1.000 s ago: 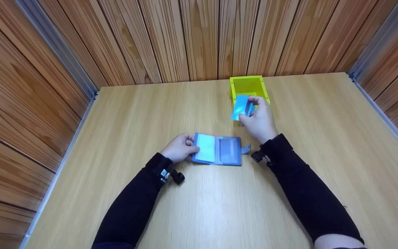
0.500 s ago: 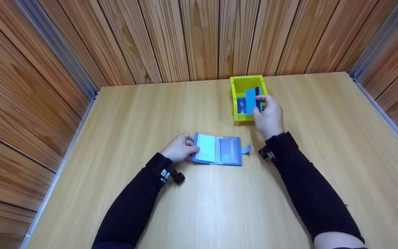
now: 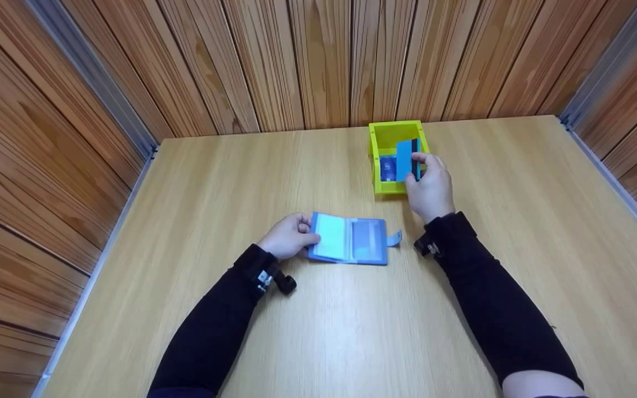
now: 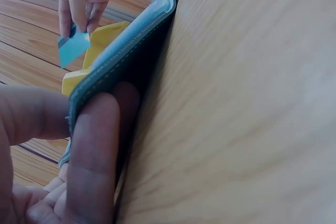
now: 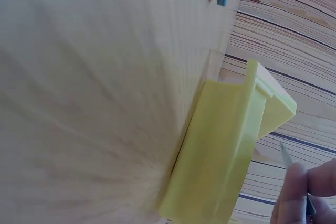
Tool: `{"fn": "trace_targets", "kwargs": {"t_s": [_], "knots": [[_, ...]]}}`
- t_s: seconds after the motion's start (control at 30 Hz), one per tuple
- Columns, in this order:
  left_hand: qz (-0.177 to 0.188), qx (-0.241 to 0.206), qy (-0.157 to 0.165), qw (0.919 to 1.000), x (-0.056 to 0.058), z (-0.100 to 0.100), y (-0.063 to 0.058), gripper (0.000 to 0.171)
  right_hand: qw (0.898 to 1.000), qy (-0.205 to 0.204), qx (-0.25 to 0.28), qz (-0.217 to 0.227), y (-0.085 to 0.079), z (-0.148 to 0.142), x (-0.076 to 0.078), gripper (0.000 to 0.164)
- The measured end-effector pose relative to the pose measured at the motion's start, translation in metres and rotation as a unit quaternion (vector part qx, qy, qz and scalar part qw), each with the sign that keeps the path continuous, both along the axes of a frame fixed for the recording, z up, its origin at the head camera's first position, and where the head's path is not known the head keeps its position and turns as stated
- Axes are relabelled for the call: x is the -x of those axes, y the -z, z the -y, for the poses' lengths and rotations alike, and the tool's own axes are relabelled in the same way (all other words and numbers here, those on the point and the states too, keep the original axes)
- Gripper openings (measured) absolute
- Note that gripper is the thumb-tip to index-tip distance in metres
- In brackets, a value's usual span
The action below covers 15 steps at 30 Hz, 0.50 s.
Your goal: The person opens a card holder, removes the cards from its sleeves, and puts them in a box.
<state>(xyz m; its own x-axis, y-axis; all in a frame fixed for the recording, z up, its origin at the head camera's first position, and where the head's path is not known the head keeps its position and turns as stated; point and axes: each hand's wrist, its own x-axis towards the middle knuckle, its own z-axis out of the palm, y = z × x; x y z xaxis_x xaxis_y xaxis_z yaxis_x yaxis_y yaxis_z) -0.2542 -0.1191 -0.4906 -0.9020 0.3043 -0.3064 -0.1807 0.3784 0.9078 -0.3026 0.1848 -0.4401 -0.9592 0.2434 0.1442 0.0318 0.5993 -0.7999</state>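
A blue card holder (image 3: 368,243) with a strap lies opened out on the table, clear sleeves facing up. My left hand (image 3: 288,237) pinches its left cover, thumb on top; in the left wrist view, fingers (image 4: 94,145) reach beneath the cover (image 4: 118,51). Over the yellow bin (image 3: 390,188), my right hand (image 3: 431,188) pinches a blue card (image 3: 404,160) with a dark stripe by its right edge. Another dark blue card (image 3: 387,168) lies inside the bin, partly hidden behind the held one. In the right wrist view, the held card (image 5: 286,156) shows nearly edge-on above the bin (image 5: 210,150).
The bin stands near the back edge of the wooden table (image 3: 241,182). Behind it rises a wood-panelled wall (image 3: 318,66), with similar panels at left and right. The holder's strap (image 3: 394,238) sticks out to the right.
My right hand has moved slightly right over the bin, and the card it holds has turned so the dark stripe shows. The left hand and card holder have stayed put.
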Motion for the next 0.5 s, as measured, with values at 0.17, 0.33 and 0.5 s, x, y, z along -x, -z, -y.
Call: {"fn": "trace_targets", "kwargs": {"t_s": [0.17,0.33,0.5], "knots": [[0.002,-0.004,-0.004,1.0000,0.0003,0.0000,0.0002,0.031,1.000,-0.003,-0.008,0.006,0.0014,-0.0008,0.0011,0.046],[0.003,-0.003,-0.006,1.0000,-0.0004,0.0000,0.0006,0.031,1.000,-0.011,-0.011,0.025,0.0019,-0.0020,0.0018,0.047],[0.002,-0.002,-0.007,1.0000,-0.0008,-0.0002,0.0005,0.032,0.999,-0.011,-0.006,0.052,0.0023,-0.0031,0.0026,0.047]]}}
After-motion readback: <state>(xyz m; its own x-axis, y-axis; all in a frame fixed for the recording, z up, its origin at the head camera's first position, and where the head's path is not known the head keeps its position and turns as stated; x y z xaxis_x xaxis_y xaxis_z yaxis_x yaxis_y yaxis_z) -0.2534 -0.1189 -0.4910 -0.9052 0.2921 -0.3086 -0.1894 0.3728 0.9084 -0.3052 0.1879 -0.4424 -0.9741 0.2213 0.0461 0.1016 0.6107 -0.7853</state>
